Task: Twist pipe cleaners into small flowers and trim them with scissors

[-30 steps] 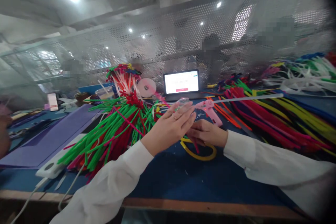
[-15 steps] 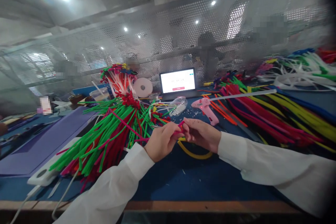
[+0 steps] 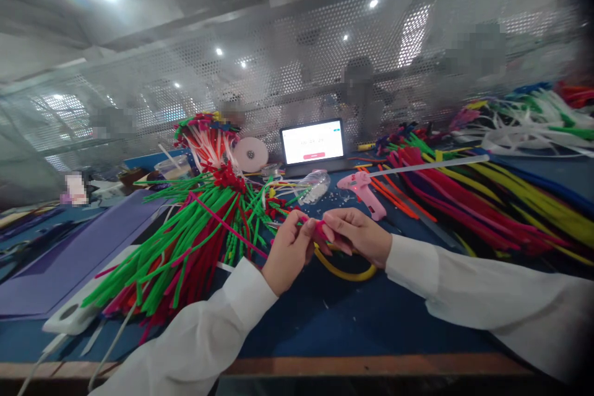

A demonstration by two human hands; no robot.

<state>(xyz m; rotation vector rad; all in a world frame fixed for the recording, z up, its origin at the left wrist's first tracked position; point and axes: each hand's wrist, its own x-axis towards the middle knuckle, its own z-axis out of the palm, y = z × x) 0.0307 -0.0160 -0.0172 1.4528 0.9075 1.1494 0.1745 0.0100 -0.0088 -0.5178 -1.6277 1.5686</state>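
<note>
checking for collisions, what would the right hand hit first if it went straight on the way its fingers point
Probably the left hand: the right hand points leftward at it, both pinching one small pink piece between them. Depth is hard to judge.

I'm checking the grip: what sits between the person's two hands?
In the head view, a pink stem bridges the left hand and right hand, pinched by both; a yellow loop lies below it.

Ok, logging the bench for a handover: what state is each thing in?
Left hand, pinching the pink pipe cleaner.
Right hand, pinching it too.
Pink pipe cleaner, held between both hands.
Glue gun, lying down, untouched.
Tablet, propped upright, screen lit.
Yellow loop, lying flat.
</note>
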